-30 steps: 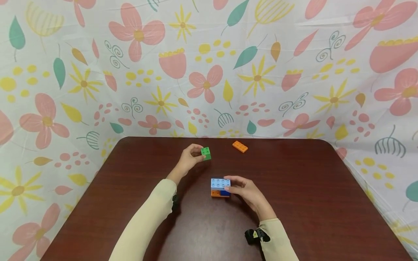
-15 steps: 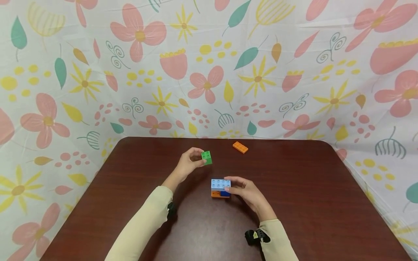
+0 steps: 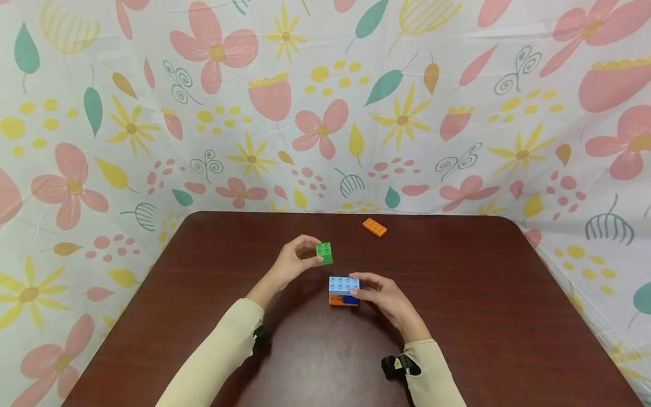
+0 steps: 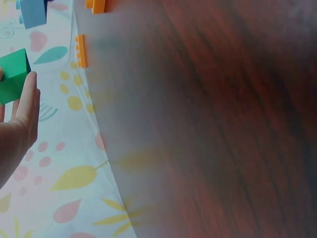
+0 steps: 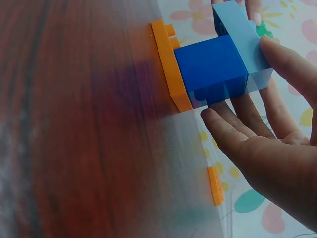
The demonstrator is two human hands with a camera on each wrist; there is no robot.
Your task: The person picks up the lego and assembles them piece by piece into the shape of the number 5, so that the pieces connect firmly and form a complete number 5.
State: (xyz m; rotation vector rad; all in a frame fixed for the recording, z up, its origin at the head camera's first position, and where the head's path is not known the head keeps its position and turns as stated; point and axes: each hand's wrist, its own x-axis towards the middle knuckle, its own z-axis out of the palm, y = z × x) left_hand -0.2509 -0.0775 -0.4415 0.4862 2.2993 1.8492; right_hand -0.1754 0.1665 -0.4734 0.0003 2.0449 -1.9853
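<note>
My left hand (image 3: pixel 316 252) pinches a small green brick (image 3: pixel 324 252) between thumb and fingers, held above the dark wooden table (image 3: pixel 458 316). The left wrist view shows that green brick (image 4: pixel 11 74) against my fingertips (image 4: pixel 26 106). Just in front of it and to the right stands a small stack: a light blue brick (image 3: pixel 343 284) on a dark blue brick and an orange plate (image 3: pixel 335 301). My right hand (image 3: pixel 357 286) grips the stack from its right side. In the right wrist view my fingers (image 5: pixel 247 129) wrap the dark blue brick (image 5: pixel 210 69) and the light blue brick (image 5: pixel 242 39).
A flat orange brick (image 3: pixel 374 227) lies alone near the table's far edge, also in the right wrist view as the orange brick (image 5: pixel 214 186). A flowered cloth (image 3: pixel 325 113) hangs behind and around the table. Both forearms wear cream sleeves.
My left hand has carried the green brick nearer and to the right, close to the stack. The right hand and the stack have hardly moved.
</note>
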